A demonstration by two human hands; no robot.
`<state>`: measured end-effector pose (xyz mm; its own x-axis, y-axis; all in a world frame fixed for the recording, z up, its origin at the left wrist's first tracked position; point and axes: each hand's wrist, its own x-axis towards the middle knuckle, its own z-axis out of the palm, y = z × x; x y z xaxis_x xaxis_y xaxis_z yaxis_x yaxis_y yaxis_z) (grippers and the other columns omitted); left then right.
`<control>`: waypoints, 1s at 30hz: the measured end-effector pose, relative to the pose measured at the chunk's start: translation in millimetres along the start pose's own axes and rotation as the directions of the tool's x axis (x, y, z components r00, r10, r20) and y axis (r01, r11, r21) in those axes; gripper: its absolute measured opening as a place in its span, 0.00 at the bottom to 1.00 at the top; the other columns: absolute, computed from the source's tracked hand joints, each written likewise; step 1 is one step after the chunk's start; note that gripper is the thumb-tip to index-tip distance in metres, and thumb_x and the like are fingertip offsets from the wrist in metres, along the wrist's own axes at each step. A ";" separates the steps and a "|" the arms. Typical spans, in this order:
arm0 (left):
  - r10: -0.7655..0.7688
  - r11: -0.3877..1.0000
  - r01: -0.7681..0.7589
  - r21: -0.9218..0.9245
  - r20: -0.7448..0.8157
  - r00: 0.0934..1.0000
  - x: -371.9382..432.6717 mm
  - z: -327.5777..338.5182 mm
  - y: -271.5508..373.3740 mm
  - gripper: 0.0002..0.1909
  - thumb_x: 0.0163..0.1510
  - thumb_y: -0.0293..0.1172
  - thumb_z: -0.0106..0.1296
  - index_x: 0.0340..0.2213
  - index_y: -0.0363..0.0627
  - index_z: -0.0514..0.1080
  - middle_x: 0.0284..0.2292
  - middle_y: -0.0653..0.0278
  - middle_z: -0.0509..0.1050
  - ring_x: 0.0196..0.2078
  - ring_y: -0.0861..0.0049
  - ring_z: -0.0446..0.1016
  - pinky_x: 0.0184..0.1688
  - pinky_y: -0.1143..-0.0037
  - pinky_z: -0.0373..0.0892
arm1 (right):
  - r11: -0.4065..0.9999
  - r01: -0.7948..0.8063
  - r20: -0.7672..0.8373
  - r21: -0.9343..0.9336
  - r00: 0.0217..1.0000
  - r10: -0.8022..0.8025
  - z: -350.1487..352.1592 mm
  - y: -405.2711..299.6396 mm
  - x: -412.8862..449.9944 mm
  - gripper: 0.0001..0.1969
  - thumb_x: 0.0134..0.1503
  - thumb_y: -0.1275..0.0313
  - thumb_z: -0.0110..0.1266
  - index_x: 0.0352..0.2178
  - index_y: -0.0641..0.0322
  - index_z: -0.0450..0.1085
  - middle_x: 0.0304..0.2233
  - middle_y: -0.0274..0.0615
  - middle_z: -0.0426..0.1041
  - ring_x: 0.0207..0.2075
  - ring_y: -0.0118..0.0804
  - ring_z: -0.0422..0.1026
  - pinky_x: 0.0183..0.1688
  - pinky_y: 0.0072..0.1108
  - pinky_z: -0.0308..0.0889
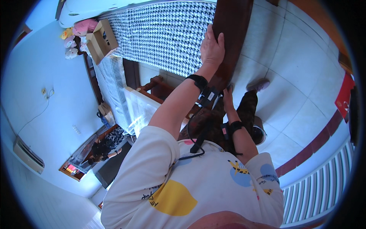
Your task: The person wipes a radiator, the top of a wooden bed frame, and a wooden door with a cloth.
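My left hand [212, 48] lies palm down where a black-and-white houndstooth cloth [163, 34] meets the dark wooden edge [233, 31] of a long piece of furniture. Its thumb is spread from the fingers over the wood, and nothing shows in its grasp. Lower down, my right hand [228, 100] is beside the near end of that wood, its fingers pointing away from me; whether they touch or grip it cannot be told. Both wrists wear black straps with small devices, and a black cable runs from the left one.
An opened cardboard box [102, 43] stands by plush toys [70, 43] at the cloth's far left. A wooden stool or chair [155, 88] is below the cloth. A bin [258, 130] stands near my legs on the tiled floor [300, 71]. Another person [104, 148] appears at lower left.
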<state>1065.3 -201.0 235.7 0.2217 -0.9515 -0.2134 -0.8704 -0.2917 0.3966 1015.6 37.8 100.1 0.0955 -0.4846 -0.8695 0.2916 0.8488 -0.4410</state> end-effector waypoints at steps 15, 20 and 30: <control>0.005 1.000 -0.005 0.007 0.009 1.000 -1.1 -1.7 2.4 0.29 0.59 0.46 0.35 0.56 0.41 0.49 0.44 0.46 0.67 0.40 0.51 0.71 0.42 0.61 0.68 | 0.981 0.138 0.040 0.137 0.989 -0.144 -2.4 -29.9 48.5 0.29 0.60 0.52 0.39 0.61 0.47 0.48 0.57 0.45 0.59 0.56 0.44 0.60 0.55 0.26 0.55; -0.020 1.000 0.020 0.000 0.020 1.000 0.7 -3.7 3.0 0.29 0.59 0.46 0.35 0.56 0.42 0.49 0.45 0.46 0.67 0.42 0.51 0.71 0.42 0.60 0.67 | 0.984 0.140 0.003 0.111 0.990 -0.141 3.4 -42.1 45.3 0.29 0.60 0.52 0.38 0.61 0.47 0.48 0.58 0.45 0.59 0.57 0.44 0.60 0.56 0.26 0.55; -0.024 0.990 0.021 -0.136 -0.018 1.000 -6.7 -3.6 12.8 0.27 0.59 0.42 0.38 0.56 0.40 0.54 0.48 0.45 0.67 0.45 0.49 0.70 0.48 0.62 0.65 | 0.896 0.318 -0.091 0.310 0.948 -0.305 6.6 -73.6 24.1 0.24 0.63 0.57 0.36 0.55 0.61 0.57 0.50 0.44 0.65 0.52 0.37 0.62 0.53 0.26 0.58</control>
<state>1054.4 -198.7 245.4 0.2502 -0.9459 -0.2065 -0.7974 -0.3223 0.5101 1002.8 -37.7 113.1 -0.0851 -0.6990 -0.7100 0.5869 0.5407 -0.6027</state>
